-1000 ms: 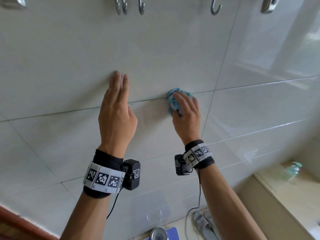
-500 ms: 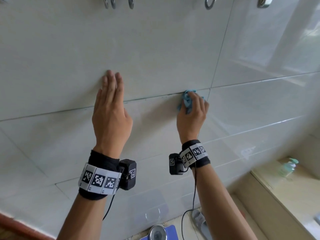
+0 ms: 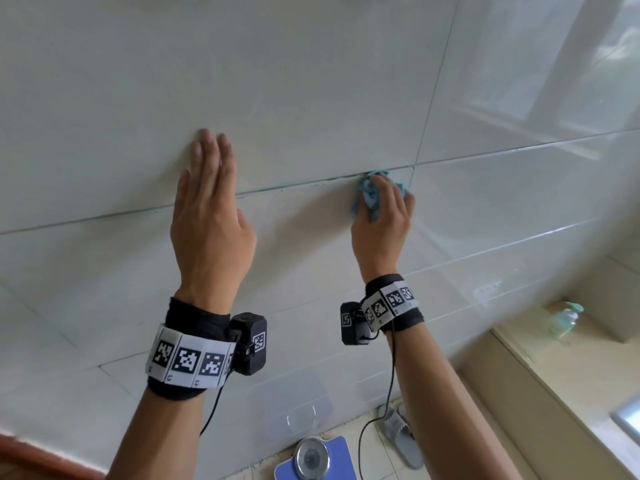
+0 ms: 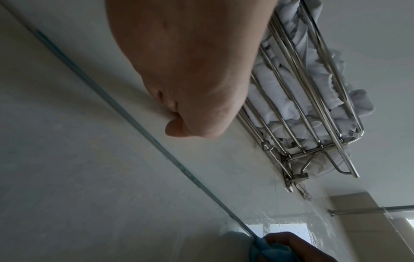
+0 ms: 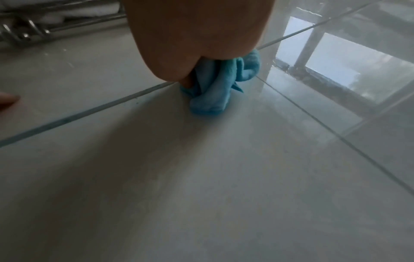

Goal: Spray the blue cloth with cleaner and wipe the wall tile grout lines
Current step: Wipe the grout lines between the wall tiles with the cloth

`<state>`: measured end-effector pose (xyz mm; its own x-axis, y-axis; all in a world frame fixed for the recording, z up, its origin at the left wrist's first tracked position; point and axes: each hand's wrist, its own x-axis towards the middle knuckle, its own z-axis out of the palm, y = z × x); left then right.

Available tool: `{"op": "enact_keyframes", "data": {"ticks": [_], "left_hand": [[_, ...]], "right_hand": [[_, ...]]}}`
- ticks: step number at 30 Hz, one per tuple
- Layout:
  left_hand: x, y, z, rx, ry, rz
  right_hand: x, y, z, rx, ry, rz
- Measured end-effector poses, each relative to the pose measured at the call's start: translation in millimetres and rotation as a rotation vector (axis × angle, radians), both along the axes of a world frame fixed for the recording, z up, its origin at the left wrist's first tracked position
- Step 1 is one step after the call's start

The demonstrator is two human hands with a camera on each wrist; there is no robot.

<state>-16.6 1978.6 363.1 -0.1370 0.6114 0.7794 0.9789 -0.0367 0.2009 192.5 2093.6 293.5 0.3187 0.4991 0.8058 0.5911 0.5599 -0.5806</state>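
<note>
Rightward along the horizontal grout line (image 3: 294,184) my right hand (image 3: 381,216) has slid since a second ago, carrying the bunched blue cloth (image 3: 372,195) almost to the junction with the vertical grout line (image 3: 434,84). Its fingers are curled tight around the cloth, pressing it onto the joint. Left of the cloth, my left hand (image 3: 211,209) lies flat on the wall tile (image 3: 104,271), fingers straight and together, holding nothing. I judge the spraying done, since the spray bottle (image 3: 564,318) stands on the ledge far below and right of the cloth. Dark specks show on the line left of the cloth, and other lines remain.
</note>
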Motion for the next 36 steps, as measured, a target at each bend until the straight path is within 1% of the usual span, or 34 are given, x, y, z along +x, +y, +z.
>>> {"op": "enact_keyframes", "data": {"ticks": [3, 4, 5, 8, 10, 13, 16, 19, 21, 22, 23, 24, 27, 29, 33, 36], "left_hand": [[4, 3, -1, 0.010, 0.000, 0.022], [5, 4, -1, 0.010, -0.001, 0.026], [5, 4, -1, 0.008, -0.002, 0.027], [6, 4, -2, 0.003, 0.000, 0.035], [5, 4, -2, -0.001, 0.006, 0.037], [5, 4, -3, -0.003, 0.010, 0.039], [5, 5, -3, -0.001, 0.010, 0.043], [6, 5, -3, -0.004, 0.010, 0.049], [6, 5, -3, -0.010, 0.007, 0.050], [6, 4, -3, -0.012, 0.006, 0.045], [5, 4, -3, -0.013, 0.005, 0.039], [5, 3, -2, -0.015, 0.005, 0.034], [4, 1, -1, -0.021, -0.002, 0.021], [3, 0, 0, -0.024, 0.001, 0.014], [0, -1, 0, -0.028, 0.011, 0.011], [2, -1, -1, -0.026, -0.003, 0.009]], "right_hand": [[24, 1, 3, -0.014, -0.136, 0.024], [36, 4, 6, -0.011, -0.138, -0.001], [48, 9, 10, -0.003, -0.088, -0.045], [81, 31, 22, -0.048, 0.164, -0.178], [88, 43, 25, -0.116, 0.211, -0.189], [69, 40, 21, -0.080, 0.187, -0.173], [40, 27, 16, -0.027, 0.108, -0.131], [29, 17, 12, -0.015, -0.050, -0.051], [36, 16, 13, 0.003, -0.176, -0.014], [43, 17, 14, 0.010, -0.209, -0.017], [49, 19, 15, 0.007, -0.208, -0.032], [53, 21, 17, -0.010, -0.167, -0.052], [52, 24, 22, -0.057, 0.061, -0.089], [42, 22, 22, -0.043, 0.140, -0.090], [27, 16, 24, 0.003, 0.122, -0.075], [5, 3, 24, -0.003, 0.018, -0.046]]}}
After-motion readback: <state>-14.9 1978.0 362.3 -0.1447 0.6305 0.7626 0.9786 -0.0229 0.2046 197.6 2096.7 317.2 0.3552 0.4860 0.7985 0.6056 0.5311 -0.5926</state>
